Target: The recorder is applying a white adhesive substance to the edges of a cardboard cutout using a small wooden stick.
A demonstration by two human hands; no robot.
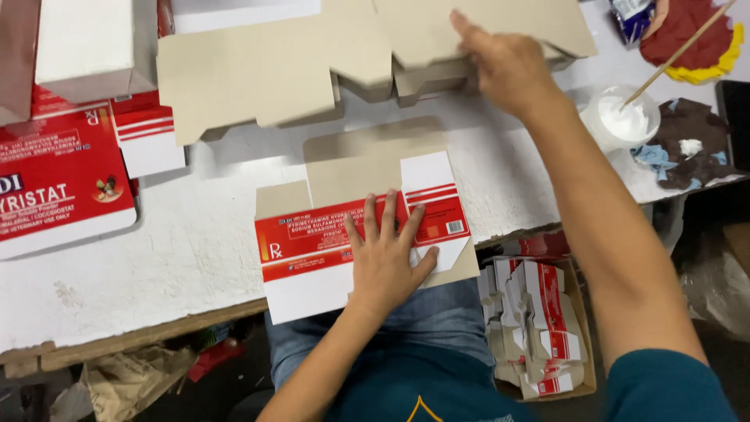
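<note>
1. The table point(156, 258) is white and scuffed, and its near edge runs across in front of my lap.
2. Plain grey blanks point(273, 74) lie spread along the far side, unprinted face up, overlapping one another.
3. A big red-and-white printed box point(58, 184) sits at the left edge, well apart from my hands.
4. The carton point(312, 250) lies flat at the near edge, printed side up, its long axis running left to right. Its grey flaps point away from me and its white panel hangs over the table edge toward my lap.
5. A box of folded cartons point(539, 328) stands below the table at my right, beside my knee.
6. My right hand point(504, 66) reaches far over the table, fingers spread and flat on the top grey blank; I cannot tell whether it grips the sheet.
7. My left hand point(387, 254) lies open, palm down, fingers fanned, pressing the right half of the carton and gripping nothing.
8. A white glue pot point(621, 121) with a stick point(680, 51) leaning in it stands at the far right, beside stained rags point(691, 148).
</note>
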